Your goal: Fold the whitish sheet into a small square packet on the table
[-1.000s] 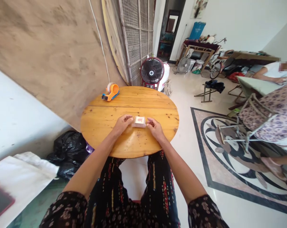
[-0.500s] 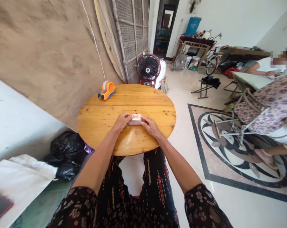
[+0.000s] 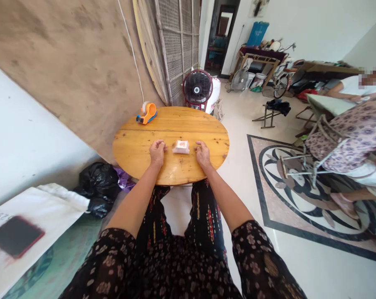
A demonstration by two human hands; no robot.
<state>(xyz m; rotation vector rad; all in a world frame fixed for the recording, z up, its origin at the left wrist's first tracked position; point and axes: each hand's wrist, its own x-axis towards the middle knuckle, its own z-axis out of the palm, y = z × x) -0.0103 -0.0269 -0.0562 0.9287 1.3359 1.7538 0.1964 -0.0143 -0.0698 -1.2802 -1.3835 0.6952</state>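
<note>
A small pale box [image 3: 181,145] wrapped in pinkish see-through film lies on the round wooden table [image 3: 138,153], with its wrapping sticking out at the sides. To its left rests my left hand [image 3: 158,152], fingers loosely bent and holding nothing. My right hand [image 3: 202,154] is on the other side, a short gap from the box, also holding nothing with its fingers loosely bent and apart. Farther back on the left of the tabletop stands an orange and blue tape dispenser [image 3: 148,113] with a roll of tape.
A dark red fan [image 3: 197,88] stands behind the table. Black plastic bags [image 3: 99,185] and a white sack with a dark, red-edged flat object [image 3: 17,236] on it are at left. At right, a person in a patterned top [image 3: 359,128] sits on a folding chair.
Both hands have let go of the wrapped box and moved apart, one to each side. The box stays on the table. The view has shifted slightly.
</note>
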